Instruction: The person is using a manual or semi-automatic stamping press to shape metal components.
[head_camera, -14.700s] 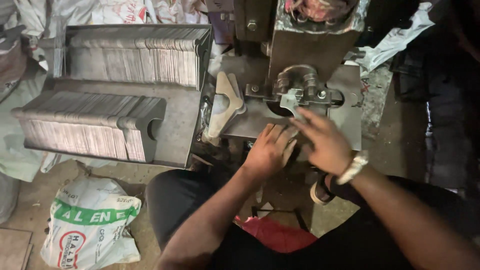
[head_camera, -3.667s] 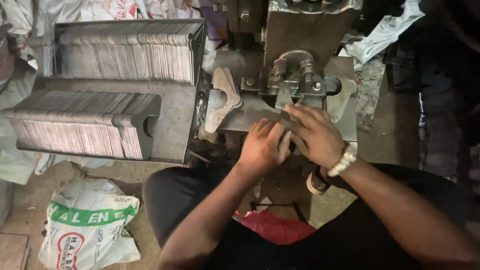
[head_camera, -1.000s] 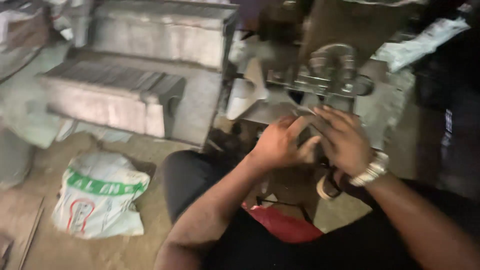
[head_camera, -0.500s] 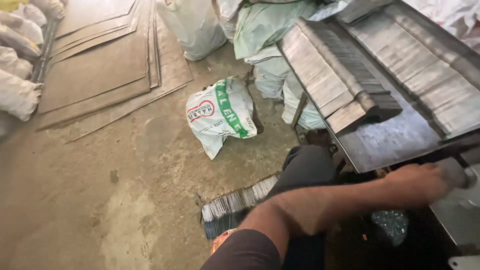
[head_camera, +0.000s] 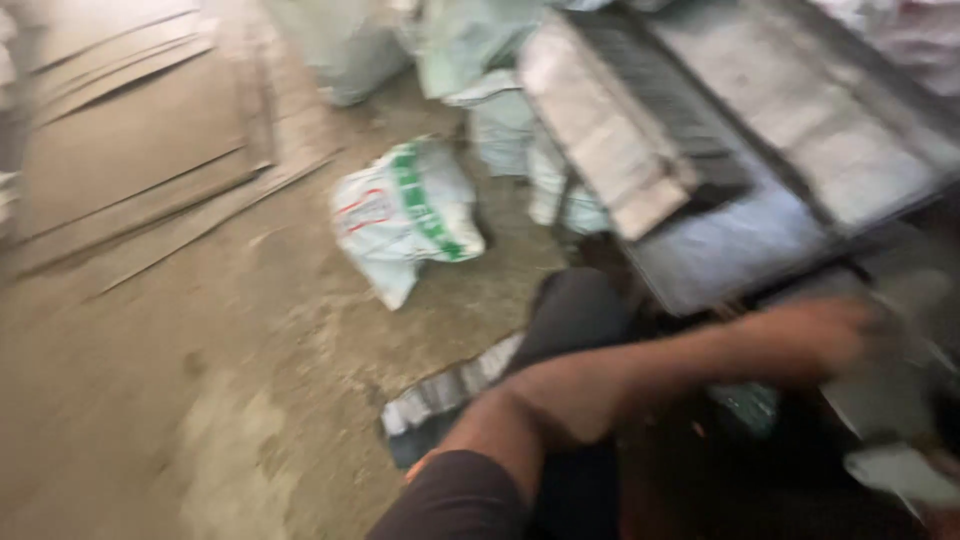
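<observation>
Swinging away from the machine, the view now looks left and down across the floor (head_camera: 180, 330), much as it did half a second earlier but closer and more blurred; a second ago both hands worked together at the machine head, which is now out of sight. The left hand (head_camera: 815, 335) reaches out to the right, its arm crossing the lower middle of the picture from the dark sleeve at the bottom edge. It lies at the near edge of the grey tabletop (head_camera: 730, 245), just beside a pale piece (head_camera: 900, 395) of sheet material; motion blur hides the fingers, so whether they are spread, closed or pinching that piece cannot be told. The right hand is not in view.

On the tabletop, rows of thin grey plates (head_camera: 610, 150) stand packed on edge in trays, running up toward the top right corner. The tabletop's near edge slants down from the left to the right of the picture, right above the arm. Below the arm, a short row of plates (head_camera: 450, 390) lies on the floor beside the person's dark-clad knee.

A white sack (head_camera: 405, 215) with green and red print lies on the floor left of the tabletop, with more pale sacks (head_camera: 470, 60) behind it. Flat brown boards (head_camera: 130, 160) are stacked at the upper left. Between boards, sack and knee the dusty floor lies open.
</observation>
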